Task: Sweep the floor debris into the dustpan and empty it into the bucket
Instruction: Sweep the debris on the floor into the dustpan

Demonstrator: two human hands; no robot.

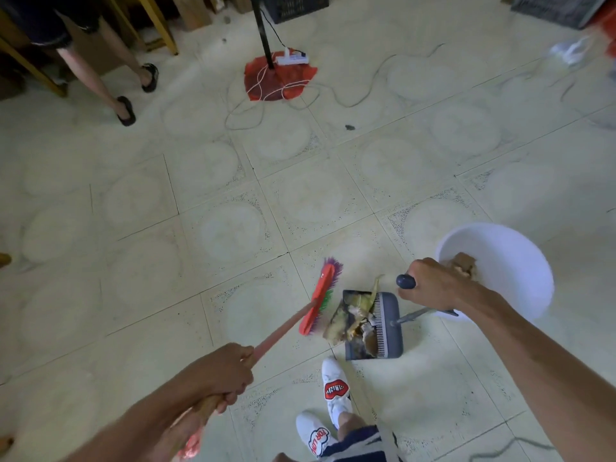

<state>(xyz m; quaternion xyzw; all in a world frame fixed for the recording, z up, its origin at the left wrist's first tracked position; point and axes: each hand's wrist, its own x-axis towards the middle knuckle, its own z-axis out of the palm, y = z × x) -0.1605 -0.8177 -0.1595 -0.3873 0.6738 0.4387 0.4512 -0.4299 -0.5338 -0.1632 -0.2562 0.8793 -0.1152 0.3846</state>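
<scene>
- The floor [233, 201] is showing pale square tiles with faded round patterns and dark speckled corners, dusty in places.
- A black stand pole [261, 31] is rising from a red mat [280, 80] at the far side, with a white power strip [291, 58] lying on the mat and thin cables [350, 91] trailing loosely across the tiles to the right.
- Another person's bare legs [90, 58] in dark sandals are standing at the far left beside yellow furniture legs [160, 25]; dark crates [295, 5] are sitting along the far edge.
- A wide stretch of bare tile is lying open between the mat and the near work spot.
- The left hand [220, 371] is gripping the pink broom handle [280, 331], fingers wrapped around it; the red broom head [316, 300] with purple and green bristles is sitting just beside the dustpan's open edge.
- The right hand [430, 285] is closing around the dark knob at the top of the dustpan's handle.
- The grey dustpan [388, 325] is resting on the floor, holding yellowish and brown debris [350, 321], some spilling over its front edge.
- The white bucket [510, 261] is standing just right of the dustpan, with brown scraps inside.
- The white shoes [335, 388] near the dustpan are carrying red patches; one is reading "FOR LOV", the other is unclear.
</scene>
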